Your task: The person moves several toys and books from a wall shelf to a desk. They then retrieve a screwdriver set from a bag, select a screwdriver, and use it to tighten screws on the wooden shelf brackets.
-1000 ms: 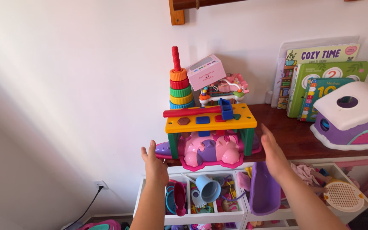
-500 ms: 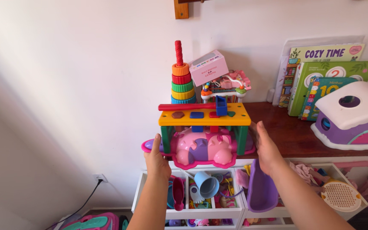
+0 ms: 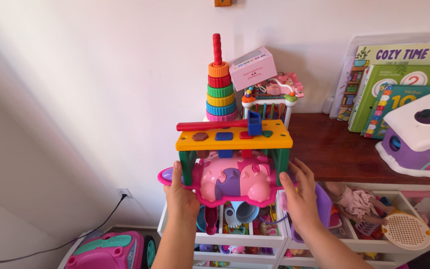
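Note:
A toy workbench (image 3: 234,141) with a yellow top, green legs, coloured shape pegs and a red hammer stands on a pink tray with a pink-and-purple puzzle dome (image 3: 232,180). My left hand (image 3: 181,194) grips the tray's left edge by the green leg. My right hand (image 3: 299,192) presses against its right edge. The stack sits at the front left edge of a dark wooden shelf (image 3: 344,152). Behind it rises a ring stacking tower (image 3: 220,84) with a red spindle.
A pink box (image 3: 253,68) and a bead-frame toy (image 3: 269,97) stand behind. Picture books (image 3: 399,84) lean on the wall at right, beside a white-and-purple shape sorter (image 3: 421,137). White bins (image 3: 255,224) of toys sit below. A pink toy car (image 3: 110,249) is on the floor.
Both hands moved in from open air and closed on the pink tray's two sides. The view has dropped and drawn closer to the toy stack.

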